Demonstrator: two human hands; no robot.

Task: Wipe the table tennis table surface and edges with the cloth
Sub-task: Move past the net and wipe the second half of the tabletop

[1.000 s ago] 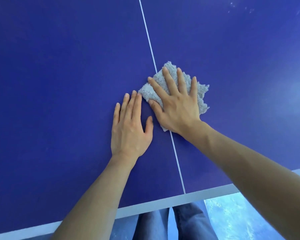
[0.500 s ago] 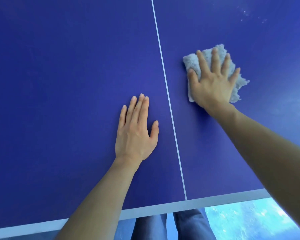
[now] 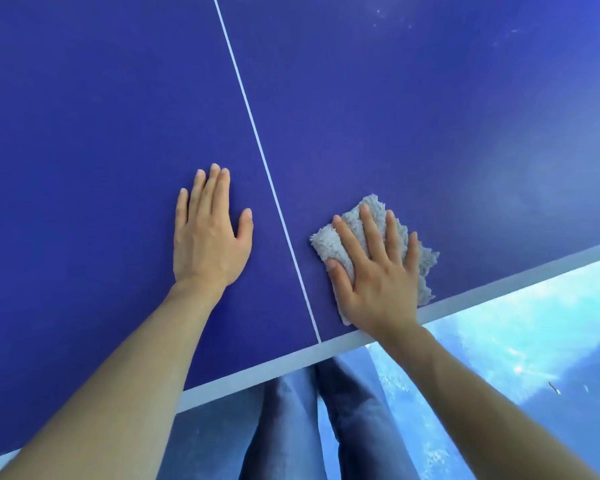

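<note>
Table (image 3: pixel 430 133): blue top, white centre line (image 3: pixel 257 150); pale specks (image 3: pixel 378 12) far off.
Edge band (image 3: pixel 499 282): near side, grey-white.
Left hand (image 3: pixel 207 237): flat on the table left of the line, fingers straight, grasping nothing.
Right hand (image 3: pixel 378 282): fingers straight and spread, pressing the cloth flat.
Cloth (image 3: pixel 329 242): right of the line, close against the edge band.
Technique (judgement): keep palm pressure even, overlap strokes, carry the cloth over the band.
</note>
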